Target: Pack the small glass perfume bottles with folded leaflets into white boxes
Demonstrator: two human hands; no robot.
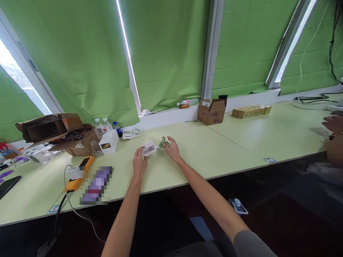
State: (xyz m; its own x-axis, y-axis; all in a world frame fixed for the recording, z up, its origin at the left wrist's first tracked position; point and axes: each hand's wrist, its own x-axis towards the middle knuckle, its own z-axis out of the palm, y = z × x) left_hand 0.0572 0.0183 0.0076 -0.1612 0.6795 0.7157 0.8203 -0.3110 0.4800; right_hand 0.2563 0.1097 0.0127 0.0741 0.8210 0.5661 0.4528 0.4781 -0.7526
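Note:
My left hand (pixel 139 163) is closed on a small white carton (pixel 149 148), which lies tilted with its open end toward the right. Just right of the carton stands a small round glass bottle (pixel 163 142) with a narrow neck and a greenish tint. My right hand (pixel 173 149) has its thumb and fingers at the bottle's right side, and they appear to grip it. The fingertips partly cover the bottle. Left of my hands, a stack of white cartons (pixel 108 142) sits beside a small white box with clear items (pixel 131 133).
Opened cardboard boxes (pixel 83 142), water bottles (pixel 99 126) and a yellow meter (pixel 87 163) occupy the left. A pixelated purple item (pixel 96 185) lies near the front edge. At the back stand a brown carton (pixel 211 112) and a row of small boxes (pixel 252 111). Another person's hand (pixel 333 124) is far right.

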